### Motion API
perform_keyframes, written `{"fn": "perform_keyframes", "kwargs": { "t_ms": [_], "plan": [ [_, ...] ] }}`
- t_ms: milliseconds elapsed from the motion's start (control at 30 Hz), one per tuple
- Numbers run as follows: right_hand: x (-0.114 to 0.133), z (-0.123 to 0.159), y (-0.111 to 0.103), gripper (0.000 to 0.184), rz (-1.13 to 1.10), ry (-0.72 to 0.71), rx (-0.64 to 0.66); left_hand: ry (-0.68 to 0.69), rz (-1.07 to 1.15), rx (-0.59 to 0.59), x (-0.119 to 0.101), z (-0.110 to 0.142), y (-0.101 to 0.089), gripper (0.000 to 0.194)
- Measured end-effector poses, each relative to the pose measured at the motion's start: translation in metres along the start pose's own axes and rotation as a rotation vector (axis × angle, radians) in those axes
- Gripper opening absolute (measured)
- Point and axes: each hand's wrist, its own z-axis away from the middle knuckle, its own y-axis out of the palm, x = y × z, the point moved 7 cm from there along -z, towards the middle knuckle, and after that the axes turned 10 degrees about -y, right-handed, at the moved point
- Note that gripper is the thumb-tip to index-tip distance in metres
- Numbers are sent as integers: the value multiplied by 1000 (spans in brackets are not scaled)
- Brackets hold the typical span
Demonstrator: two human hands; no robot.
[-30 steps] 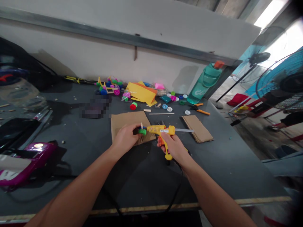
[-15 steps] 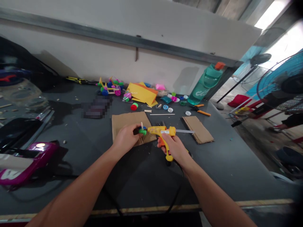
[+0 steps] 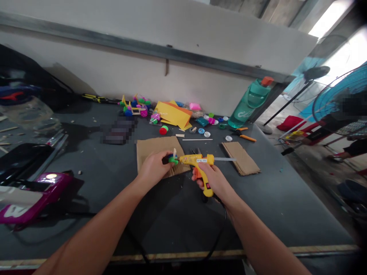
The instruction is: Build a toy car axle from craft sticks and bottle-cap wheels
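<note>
Pinched in the fingers of my left hand (image 3: 153,167) is a green bottle cap (image 3: 173,160) with a dark blue part beside it. A short wooden stick (image 3: 174,151) points up from it. My right hand (image 3: 215,178) is wrapped round the handle of a yellow hot glue gun (image 3: 189,159), fingers at its orange trigger. The gun's nozzle meets the green cap or lies very close to it; I cannot tell which. A clear glue stick (image 3: 225,159) juts from the gun's back end. Below both hands lies a cardboard sheet (image 3: 145,147).
Folded cardboard (image 3: 241,157) lies to the right, near orange-handled pliers (image 3: 247,138). Along the wall are a teal bottle (image 3: 249,101), yellow paper (image 3: 172,114), loose caps (image 3: 207,134) and colourful small models (image 3: 134,107). A purple device (image 3: 54,189) stands at left. A person is at far right.
The glue gun's handle has swung slightly, and its nozzle sits closer against the green cap. The cap and stick have tilted a little. A person has come into view at far right.
</note>
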Motion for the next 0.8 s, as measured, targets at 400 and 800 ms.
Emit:
{"fn": "perform_keyframes", "kwargs": {
  "t_ms": [400,800],
  "plan": [
    [26,6,2,19,-1019,89,307,11,70,6,-3,1,-3,29],
    [58,39,-187,33,750,-452,-716,-40,157,-96,-1,-1,-17,34]
  ]
}}
